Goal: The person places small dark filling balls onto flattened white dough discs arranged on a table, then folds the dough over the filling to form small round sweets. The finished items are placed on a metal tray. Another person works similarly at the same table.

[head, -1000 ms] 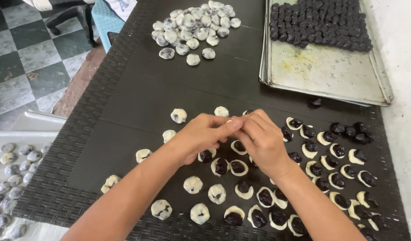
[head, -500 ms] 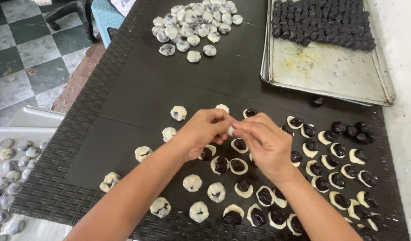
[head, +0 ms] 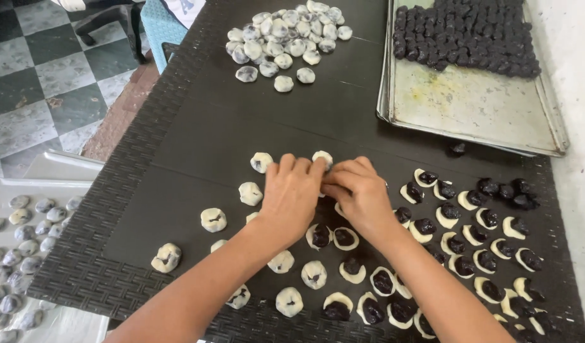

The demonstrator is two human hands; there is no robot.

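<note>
Dough piece [head: 322, 157], pale and round, lies near the middle of the black mat [head: 197, 146], touching the fingertips of both hands. Left hand [head: 291, 194] lies palm down, fingers together and stretched toward the far edge, its tips at the piece; whether it grips anything I cannot tell. Right hand [head: 356, 194] comes in from the near right, fingers curled narrow and pinching at something small between the two hands, mostly hidden. Both forearms reach in from the near edge. Left of the hands lie about nine closed dough balls [head: 213, 219], spread apart toward the near left corner. Right of them, open dough rounds with dark filling [head: 454, 244] lie in rows toward the near right corner, roughly thirty; some are hidden under the arm. At the far edge sits a heap of closed balls [head: 286, 38], about thirty. One metal tray [head: 470, 108] at the far right corner holds many dark filling lumps [head: 464, 32], too packed to count.
</note>
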